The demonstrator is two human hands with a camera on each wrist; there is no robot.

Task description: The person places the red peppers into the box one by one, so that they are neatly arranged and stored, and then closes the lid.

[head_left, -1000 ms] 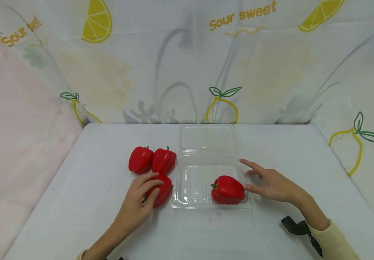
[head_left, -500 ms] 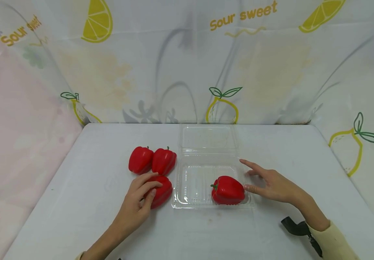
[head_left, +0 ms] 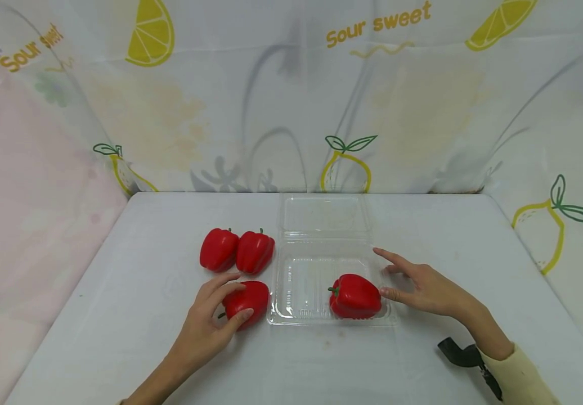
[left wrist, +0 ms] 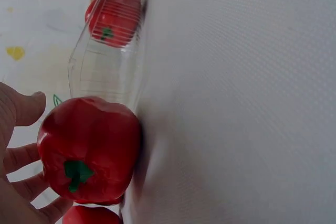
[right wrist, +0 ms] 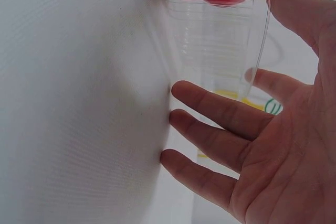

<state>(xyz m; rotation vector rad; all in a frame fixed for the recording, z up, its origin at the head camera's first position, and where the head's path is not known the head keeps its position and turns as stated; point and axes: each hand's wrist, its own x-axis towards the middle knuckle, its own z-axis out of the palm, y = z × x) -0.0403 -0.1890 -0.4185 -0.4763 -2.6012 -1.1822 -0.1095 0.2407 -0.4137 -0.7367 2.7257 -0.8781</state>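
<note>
My left hand (head_left: 207, 320) is spread over a red bell pepper (head_left: 253, 298) lying left of the clear plastic clamshell box (head_left: 296, 320). In the left wrist view, the thumb (left wrist: 29, 107) stands off from this pepper (left wrist: 86, 140), while the other fingers reach behind it. Its green stem faces my palm. Another red bell pepper (head_left: 354, 297) lies on its side in the box's right part. My right hand (head_left: 425, 289) is beside the box's right wall with fingers loosely spread, thumb tip right at the rim. In the right wrist view, several fingertips (right wrist: 181, 90) rest near the tabletop.
Two more red bell peppers, one on the left (head_left: 219, 250) and one on the right (head_left: 255, 252), sit side by side behind my left hand. The box's lid (head_left: 326, 215) lies folded back toward the printed cloth wall (head_left: 271, 101). A black curved piece (head_left: 458, 353) is by my right sleeve.
The pepper under my left hand has turned and shifted slightly toward me, away from the two behind it. My left thumb has moved nearer to me. The right hand stays put.
</note>
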